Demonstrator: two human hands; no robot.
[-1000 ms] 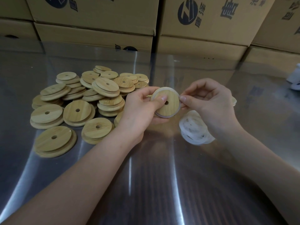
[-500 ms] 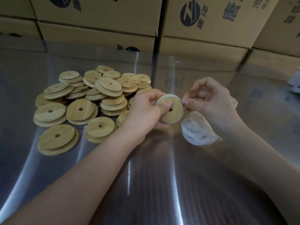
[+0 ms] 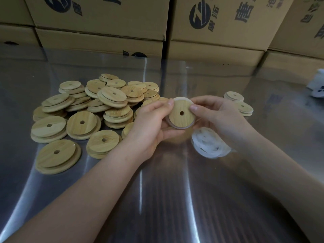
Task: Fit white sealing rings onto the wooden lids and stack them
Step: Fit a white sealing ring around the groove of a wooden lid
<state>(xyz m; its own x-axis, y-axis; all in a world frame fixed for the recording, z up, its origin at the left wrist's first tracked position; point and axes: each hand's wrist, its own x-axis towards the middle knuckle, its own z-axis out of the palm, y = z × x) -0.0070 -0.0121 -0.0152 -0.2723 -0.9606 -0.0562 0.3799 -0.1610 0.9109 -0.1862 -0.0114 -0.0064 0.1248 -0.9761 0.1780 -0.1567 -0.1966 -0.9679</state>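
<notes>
Both hands, left [image 3: 150, 123] and right [image 3: 222, 120], pinch one lid [image 3: 181, 114] between them by its rim, ring [image 3: 182, 99] partly seated. Lid: light, rigid. Ring: soft, stretchy; work it at the edge.

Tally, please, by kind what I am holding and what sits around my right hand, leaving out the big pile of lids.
Held wooden lid with a ring on it: 1
Small lid stacks beyond the right hand: 2
Loose heap of white sealing rings: 1
Total: 4
</notes>
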